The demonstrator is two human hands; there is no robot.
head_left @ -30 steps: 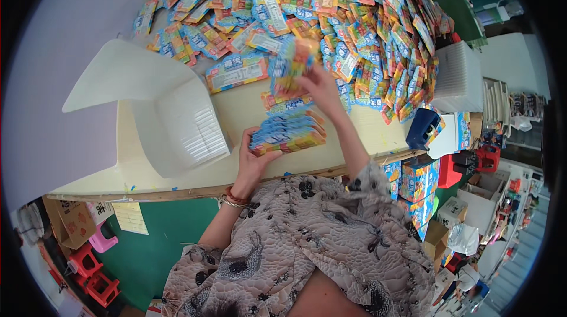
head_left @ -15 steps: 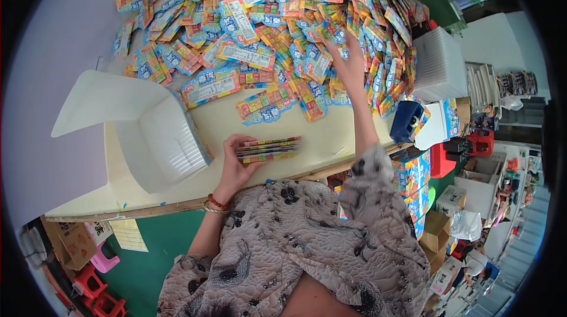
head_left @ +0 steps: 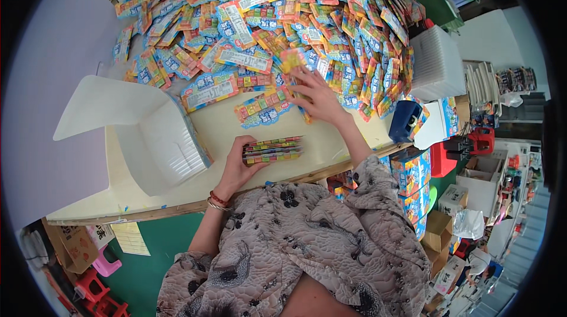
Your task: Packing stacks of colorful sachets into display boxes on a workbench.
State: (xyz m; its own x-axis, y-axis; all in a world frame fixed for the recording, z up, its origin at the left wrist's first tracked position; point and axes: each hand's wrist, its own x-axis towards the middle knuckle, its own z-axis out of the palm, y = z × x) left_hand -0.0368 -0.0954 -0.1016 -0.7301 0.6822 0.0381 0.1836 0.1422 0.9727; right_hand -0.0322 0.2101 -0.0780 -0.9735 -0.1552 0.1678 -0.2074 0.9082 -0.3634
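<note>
My left hand [head_left: 240,157] stands over the near part of the table, thumb and fingers closed round a small stack of flat colourful packets [head_left: 277,150], held on edge. Farther off, my right hand [head_left: 319,95] reaches over the near side of a big heap of the same packets [head_left: 248,24]. At its fingertips is one packet [head_left: 292,60], smeared by motion, and the fingers seem to pinch it. Just left of that hand, a loose packet [head_left: 264,107] lies flat on the table. Blue, orange and yellow printing covers the packets, with rows of coloured squares on many.
To the left, an open white box [head_left: 159,140] lies with its flap [head_left: 94,104] raised. A stack of clear plastic trays [head_left: 437,63] and a dark blue holder [head_left: 406,121] stand right of the heap. The wooden table edge [head_left: 307,174] runs before my body.
My right hand has come back from deeper in the heap, toward me and to the left, now with a packet at its fingertips. My left hand keeps its stack, almost in place.
</note>
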